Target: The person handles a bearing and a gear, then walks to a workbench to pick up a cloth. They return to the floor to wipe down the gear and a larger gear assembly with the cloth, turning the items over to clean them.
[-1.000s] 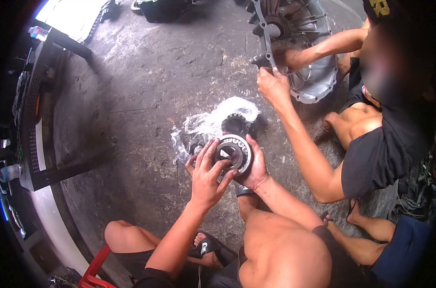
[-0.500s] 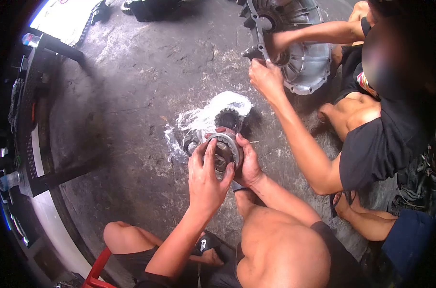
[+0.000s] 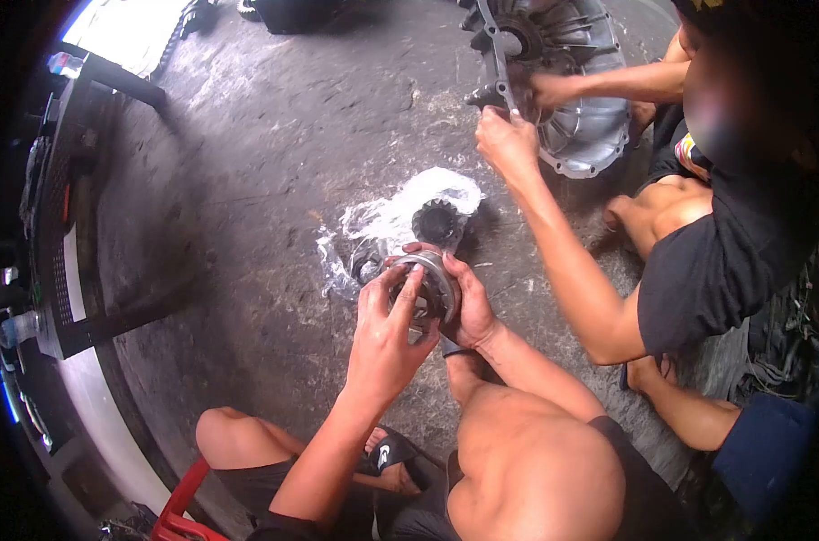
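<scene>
Both of my hands hold a ring-shaped metal bearing (image 3: 441,281) above the floor. My right hand (image 3: 473,311) wraps its right and far sides. My left hand (image 3: 384,329) is closed at the near left side, with fingertips over the face and inner edge. Fingers hide part of the ring. Just beyond, a dark toothed gear (image 3: 436,222) lies on crumpled clear plastic (image 3: 373,223). A small metal part (image 3: 368,269), partly covered by plastic, sits left of the bearing.
At upper right, a co-worker's hand (image 3: 507,140) grips the rim of a large metal housing (image 3: 599,135); the other hand reaches inside it. A black metal frame (image 3: 62,225) stands at left. Part of a red chair (image 3: 184,500) shows at lower left.
The bearing has tilted, its face turning more sideways, while both hands keep hold. The co-worker's reaching hand has shifted right inside the housing. The whole view has moved slightly.
</scene>
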Demonstrator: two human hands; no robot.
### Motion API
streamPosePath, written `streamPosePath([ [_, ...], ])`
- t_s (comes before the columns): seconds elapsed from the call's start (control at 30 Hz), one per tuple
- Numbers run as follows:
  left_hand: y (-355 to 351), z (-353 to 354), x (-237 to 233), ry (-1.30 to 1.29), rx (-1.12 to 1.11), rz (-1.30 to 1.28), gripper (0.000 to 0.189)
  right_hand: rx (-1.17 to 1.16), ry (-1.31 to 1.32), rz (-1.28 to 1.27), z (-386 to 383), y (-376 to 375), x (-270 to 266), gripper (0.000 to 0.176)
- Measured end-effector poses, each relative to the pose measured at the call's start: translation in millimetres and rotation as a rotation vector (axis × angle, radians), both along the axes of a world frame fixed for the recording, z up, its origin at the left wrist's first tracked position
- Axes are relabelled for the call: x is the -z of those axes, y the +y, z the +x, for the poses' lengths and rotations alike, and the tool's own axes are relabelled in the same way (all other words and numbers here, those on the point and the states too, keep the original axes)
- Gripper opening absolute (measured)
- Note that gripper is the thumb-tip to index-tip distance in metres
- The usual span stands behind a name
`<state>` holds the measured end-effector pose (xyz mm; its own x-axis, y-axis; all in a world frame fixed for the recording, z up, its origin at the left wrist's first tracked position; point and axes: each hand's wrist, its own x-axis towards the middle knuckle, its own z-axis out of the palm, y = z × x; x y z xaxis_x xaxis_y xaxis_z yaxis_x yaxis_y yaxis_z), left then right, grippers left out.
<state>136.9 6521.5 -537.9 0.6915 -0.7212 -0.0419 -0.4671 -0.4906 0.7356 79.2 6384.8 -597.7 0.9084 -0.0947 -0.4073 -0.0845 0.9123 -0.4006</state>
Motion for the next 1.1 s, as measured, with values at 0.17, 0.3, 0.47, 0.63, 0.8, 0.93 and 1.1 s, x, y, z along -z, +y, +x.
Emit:
streamPosePath([
  [0.17, 5, 2, 8, -0.077, 0.036, -0.032, 0.073, 0.002, -0.001, -0.015, 1, 2, 4, 0.049],
  [0.3, 6, -7, 10, 0.05, -0.128, -0.047, 0.072, 0.008, -0.035, -0.042, 2, 9, 3, 0.045],
  [0.47, 12, -3, 11, -0.014, 0.02, -0.018, 0.083, -0.031, -0.015, 0.014, 2, 4, 2, 0.044],
  [0.63, 19, 0, 16, -0.018, 0.049, -0.017, 0.08, -0.075, -0.003, 0.022, -1, 7, 12, 0.043],
  [0.8, 15, -5, 12, 0.117, -0.14, -0.044, 0.074, -0.042, -0.032, -0.095, 2, 13, 11, 0.045],
  [0.93, 21, 2, 10, 0.032, 0.031, -0.014, 0.073, -0.097, -0.026, -0.017, 1, 9, 13, 0.042],
  [1.1, 24, 1, 14, 0.035, -0.02, -0.044, 0.07, -0.101, -0.009, -0.054, -1, 12, 17, 0.044],
])
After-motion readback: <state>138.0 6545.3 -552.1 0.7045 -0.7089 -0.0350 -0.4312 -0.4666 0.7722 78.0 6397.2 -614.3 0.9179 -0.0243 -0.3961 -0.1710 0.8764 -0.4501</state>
